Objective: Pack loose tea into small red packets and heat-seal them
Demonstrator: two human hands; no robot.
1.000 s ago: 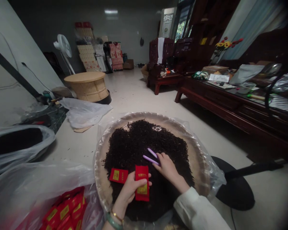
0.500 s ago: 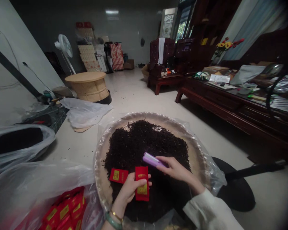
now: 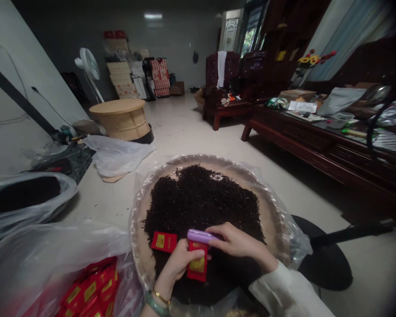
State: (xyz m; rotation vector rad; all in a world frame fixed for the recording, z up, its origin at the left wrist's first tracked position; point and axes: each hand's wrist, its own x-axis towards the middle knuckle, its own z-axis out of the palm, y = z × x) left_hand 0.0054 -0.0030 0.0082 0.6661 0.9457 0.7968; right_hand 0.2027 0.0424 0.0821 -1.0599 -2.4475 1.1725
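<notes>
My left hand is closed around a red tea packet with gold print, its thumb on the front. My right hand grips a purple handheld bag sealer, which lies across the packet's top edge. Whether its jaws are closed on the foil cannot be made out. Beneath both hands, dark loose tea leaves are heaped in a wide round tray lined with clear plastic. Another red packet rests on the leaves, left of my left hand.
A clear bag of red packets stands at the lower left. Behind it is a plastic-lined container of dark leaves. A black fan base sits right of the tray, and a cluttered wooden table stands beyond.
My right hand has brought the purple sealer left and down, from above the packet onto its top edge. The held packet has shifted slightly down; the other packet stays put.
</notes>
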